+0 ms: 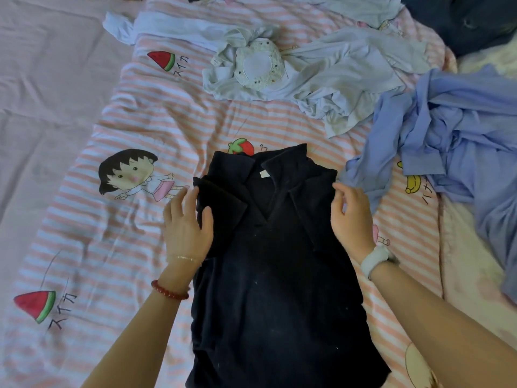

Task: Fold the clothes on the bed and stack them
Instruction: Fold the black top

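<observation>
Flanking one black polo (274, 275): left hand (187, 225), right hand (351, 217).

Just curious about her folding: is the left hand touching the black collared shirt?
Touching. The head view shows the left hand lying on the black collared shirt's folded sleeve.

Short hand-drawn Japanese-style characters are printed on the striped bedsheet (117, 130) in several places: beside the watermelon slice (161, 60) in the upper middle of the frame, beside the second watermelon slice (35, 305) at lower left, by the strawberry (241, 147) just above the dark shirt's collar, and next to the banana (413, 184) at right. All are small, tilted and too stylised to read with certainty. The small pale label (263, 174) inside the dark shirt (277, 275) collar shows no legible print.
</observation>
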{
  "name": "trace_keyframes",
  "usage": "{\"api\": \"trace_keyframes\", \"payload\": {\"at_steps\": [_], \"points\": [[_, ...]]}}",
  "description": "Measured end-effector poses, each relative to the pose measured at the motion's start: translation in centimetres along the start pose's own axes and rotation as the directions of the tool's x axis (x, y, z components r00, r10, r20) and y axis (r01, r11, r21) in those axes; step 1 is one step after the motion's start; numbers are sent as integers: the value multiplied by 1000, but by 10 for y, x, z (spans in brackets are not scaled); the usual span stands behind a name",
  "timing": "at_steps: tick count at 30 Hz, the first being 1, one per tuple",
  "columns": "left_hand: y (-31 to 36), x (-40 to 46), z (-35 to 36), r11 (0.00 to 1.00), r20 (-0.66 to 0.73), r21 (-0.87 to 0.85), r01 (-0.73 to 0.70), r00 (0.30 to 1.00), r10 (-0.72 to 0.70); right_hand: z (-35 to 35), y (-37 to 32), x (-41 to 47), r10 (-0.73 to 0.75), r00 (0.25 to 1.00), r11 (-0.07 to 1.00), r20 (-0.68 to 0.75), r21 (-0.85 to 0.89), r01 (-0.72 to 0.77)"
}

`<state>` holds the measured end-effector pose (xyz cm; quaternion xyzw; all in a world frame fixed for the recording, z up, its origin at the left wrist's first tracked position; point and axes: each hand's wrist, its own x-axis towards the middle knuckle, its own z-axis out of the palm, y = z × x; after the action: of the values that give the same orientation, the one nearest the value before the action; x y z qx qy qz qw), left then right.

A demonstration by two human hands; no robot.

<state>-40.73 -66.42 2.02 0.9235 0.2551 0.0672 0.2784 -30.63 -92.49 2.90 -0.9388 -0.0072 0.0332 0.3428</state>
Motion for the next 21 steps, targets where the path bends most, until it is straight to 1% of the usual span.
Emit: {"api": "trace_keyframes", "payload": {"at_steps": [1, 2, 3, 4, 5, 6, 7, 8, 9, 10, 11, 12, 13, 14, 15, 16, 18, 19, 20, 21], "points": [[-8, -11, 6, 994, 37, 96, -51, 998, 48, 2, 9, -11, -102, 995, 984, 1, -145, 101], [-11, -23, 12, 982, 93, 164, -97, 992, 82, 6, 16, -22, -175, 984, 952, 38, -248, 179], [-11, -34, 18, 970, 162, 203, -136, 981, 103, 12, 21, -31, -208, 968, 921, 138, -304, 242], [-11, -43, 24, 961, 242, 223, -166, 964, 110, 17, 22, -39, -198, 937, 893, 288, -341, 294], [-8, -51, 30, 953, 333, 245, -179, 939, 91, 22, 21, -45, -157, 889, 864, 431, -377, 335], [-6, -55, 34, 944, 424, 273, -182, 904, 52, 26, 22, -48, -103, 838, 834, 535, -412, 366], [-5, -53, 37, 939, 478, 293, -179, 878, 18, 29, 22, -48, -82, 817, 812, 571, -437, 387], [-2, -47, 38, 944, 500, 291, -157, 866, -10, 30, 21, -44, -96, 836, 813, 540, -442, 379], [1, -40, 36, 962, 478, 245, -121, 878, -11, 29, 18, -39, -145, 879, 823, 455, -438, 362], [4, -31, 31, 982, 405, 165, -92, 914, 17, 29, 15, -32, -199, 918, 839, 344, -424, 341], [6, -22, 26, 992, 278, 98, -78, 959, 48, 27, 11, -21, -229, 942, 862, 245, -398, 314], [8, -10, 21, 995, 159, 67, -74, 985, 63, 25, 8, -9, -250, 951, 880, 184, -367, 302], [6, 2, 17, 996, 61, 55, -65, 996, 61, 23, 4, 3, -268, 950, 884, 162, -351, 309], [6, 16, 12, 999, 43, 36, -26, 999, 24, 21, 0, 17, -287, 945, 877, 160, -352, 326], [6, 32, 9, 999, 96, 19, 36, 995, -38, 20, -2, 32, -292, 936, 866, 194, -361, 345], [5, 47, 7, 996, 200, 23, 90, 975, -93, 19, -5, 47, -277, 925, 856, 261, -369, 361], [-2, 73, 8, 991, 396, 72, 111, 909, -130, 20, -6, 74, -207, 895, 856, 394, -370, 361], [-3, 82, 9, 992, 461, 81, 98, 879, -125, 21, -7, 86, -154, 886, 880, 437, -348, 325], [-4, 89, 9, 993, 494, 66, 100, 861, -119, 22, -8, 95, -101, 877, 908, 471, -316, 274], [-2, 94, 9, 991, 501, 26, 133, 856, -128, 25, -10, 103, -68, 864, 932, 498, -278, 234]]}}
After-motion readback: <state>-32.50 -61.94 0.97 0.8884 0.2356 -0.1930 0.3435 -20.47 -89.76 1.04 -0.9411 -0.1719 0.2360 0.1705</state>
